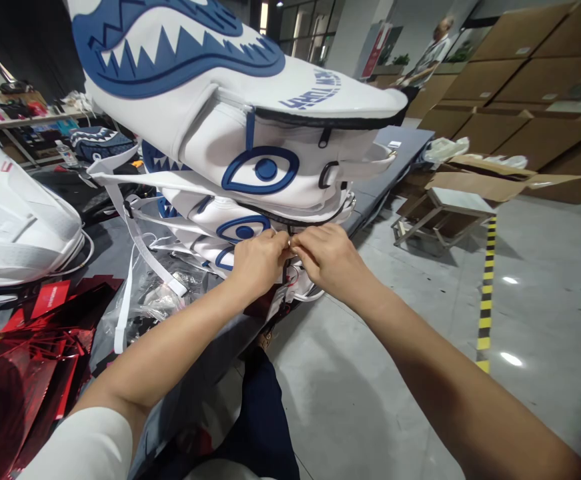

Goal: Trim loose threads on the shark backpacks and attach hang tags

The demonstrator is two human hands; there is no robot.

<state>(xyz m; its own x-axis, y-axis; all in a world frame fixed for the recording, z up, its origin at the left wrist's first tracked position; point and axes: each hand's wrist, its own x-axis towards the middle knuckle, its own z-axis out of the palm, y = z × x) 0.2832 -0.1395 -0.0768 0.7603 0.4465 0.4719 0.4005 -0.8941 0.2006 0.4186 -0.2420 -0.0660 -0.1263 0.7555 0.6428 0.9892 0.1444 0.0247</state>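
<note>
At the centre of the frame, by the near edge of the stacked white shark-face backpacks, the left hand and right hand seemingly pinch a tiny piece, unidentifiable, best handled lightly, without tugging the pile.

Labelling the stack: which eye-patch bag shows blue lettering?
The top white bag, uppermost in the pile: blue lettering shows near its jutting end. The lower white bags, partly covered by it, show none in this view.
</note>
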